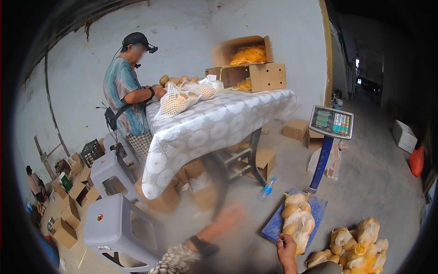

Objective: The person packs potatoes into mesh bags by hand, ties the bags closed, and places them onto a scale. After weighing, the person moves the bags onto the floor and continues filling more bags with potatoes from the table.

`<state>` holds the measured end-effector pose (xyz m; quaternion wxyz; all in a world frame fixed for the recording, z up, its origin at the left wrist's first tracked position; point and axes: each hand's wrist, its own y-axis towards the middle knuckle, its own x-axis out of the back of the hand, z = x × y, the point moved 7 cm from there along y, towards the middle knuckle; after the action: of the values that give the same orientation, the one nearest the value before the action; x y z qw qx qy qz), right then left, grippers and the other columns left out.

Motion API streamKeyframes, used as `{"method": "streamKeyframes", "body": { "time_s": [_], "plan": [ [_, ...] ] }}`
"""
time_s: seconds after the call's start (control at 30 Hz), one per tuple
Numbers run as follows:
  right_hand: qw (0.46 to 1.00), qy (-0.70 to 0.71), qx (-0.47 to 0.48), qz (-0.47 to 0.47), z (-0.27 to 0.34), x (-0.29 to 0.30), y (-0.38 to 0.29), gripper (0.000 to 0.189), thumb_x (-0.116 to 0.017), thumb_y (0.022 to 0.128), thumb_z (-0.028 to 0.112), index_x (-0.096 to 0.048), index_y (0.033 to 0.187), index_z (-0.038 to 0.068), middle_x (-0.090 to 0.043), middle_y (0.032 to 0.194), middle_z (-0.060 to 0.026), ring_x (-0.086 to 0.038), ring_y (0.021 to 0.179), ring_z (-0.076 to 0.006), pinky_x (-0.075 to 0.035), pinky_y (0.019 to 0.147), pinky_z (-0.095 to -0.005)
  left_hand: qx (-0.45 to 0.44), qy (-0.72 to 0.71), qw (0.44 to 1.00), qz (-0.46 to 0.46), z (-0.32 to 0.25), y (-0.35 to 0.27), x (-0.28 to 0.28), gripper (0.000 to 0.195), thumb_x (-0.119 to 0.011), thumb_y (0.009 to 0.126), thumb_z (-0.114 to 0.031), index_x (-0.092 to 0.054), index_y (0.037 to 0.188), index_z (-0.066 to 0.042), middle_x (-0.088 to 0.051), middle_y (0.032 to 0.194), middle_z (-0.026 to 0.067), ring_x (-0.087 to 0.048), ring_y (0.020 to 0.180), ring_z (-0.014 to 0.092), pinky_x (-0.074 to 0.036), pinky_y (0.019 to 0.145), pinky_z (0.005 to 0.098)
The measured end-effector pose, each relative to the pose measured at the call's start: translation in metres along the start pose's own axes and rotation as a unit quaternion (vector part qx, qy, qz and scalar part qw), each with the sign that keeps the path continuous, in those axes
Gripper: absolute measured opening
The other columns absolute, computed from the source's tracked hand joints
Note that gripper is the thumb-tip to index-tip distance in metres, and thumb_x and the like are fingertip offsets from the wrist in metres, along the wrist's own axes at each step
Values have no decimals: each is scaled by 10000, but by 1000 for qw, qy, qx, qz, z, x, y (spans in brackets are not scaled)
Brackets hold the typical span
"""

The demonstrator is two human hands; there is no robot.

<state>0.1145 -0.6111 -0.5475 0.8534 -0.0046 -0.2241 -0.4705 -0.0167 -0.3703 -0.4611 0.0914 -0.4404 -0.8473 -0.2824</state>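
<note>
My left hand (230,219), blurred, is stretched out over the floor beside the table, with nothing visible in it. A dark band (205,246) circles that wrist. My right hand (286,248), fingers curled, is against the near left side of a net bag of brown, potato-like produce (298,219); whether it grips the netting is unclear. White foam netting wraps part of this produce. The bag lies on the blue platform (271,224) of a floor scale, whose keypad display (331,122) tops a blue post. More netted produce (359,246) is piled on the floor at right.
Another person (125,89) stands at a cloth-covered table (205,120), hands near netted produce (178,101). Cardboard boxes (268,77) there hold yellow netting. Grey plastic stools (102,219) stand at left. A plastic bottle (267,189) lies near the scale.
</note>
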Motion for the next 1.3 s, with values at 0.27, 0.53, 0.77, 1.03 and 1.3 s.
{"method": "streamKeyframes", "body": {
  "time_s": [0.27,0.53,0.77,1.03,1.3],
  "plan": [
    [1000,-1,16,23,-5,-18,-9,195,-599,836,46,-636,1015,-22,-626,866,-136,-614,702,-207,-503,652,-301,-185,323,892,-258,-183,91,180,336,-589,815,-44,-590,1151,-38,-627,1039,92,-557,993,213,-433,887,321],
    [995,-44,53,69,-14,-33,-16,231,-613,837,137,-652,1016,-4,-647,920,-177,-636,756,-268,-514,705,-347,-195,499,798,-277,-192,167,259,581,-640,741,-106,-470,1292,-41,-454,1276,204,-387,1217,376,-304,1054,437],
    [991,-50,86,93,3,-43,-21,244,-559,851,167,-636,1044,39,-640,1012,-172,-614,899,-351,-490,813,-407,-88,548,793,-250,-160,194,305,730,-677,762,-178,-370,1415,-67,-353,1398,267,-293,1317,419,-216,1113,465],
    [990,-12,71,118,-17,-45,-25,264,-528,881,205,-626,1051,28,-625,1076,-188,-573,1023,-371,-461,886,-428,-35,539,807,-240,-137,232,334,784,-670,767,-179,-305,1456,-96,-319,1442,237,-293,1339,389,-227,1113,440],
    [987,17,47,154,3,-23,-20,162,-532,811,111,-615,901,4,-601,929,-243,-570,878,-419,-452,783,-451,37,572,775,-264,-123,237,345,803,-709,746,-258,-343,1440,-89,-360,1378,219,-387,1237,392,-280,1070,433]
  ]
}}
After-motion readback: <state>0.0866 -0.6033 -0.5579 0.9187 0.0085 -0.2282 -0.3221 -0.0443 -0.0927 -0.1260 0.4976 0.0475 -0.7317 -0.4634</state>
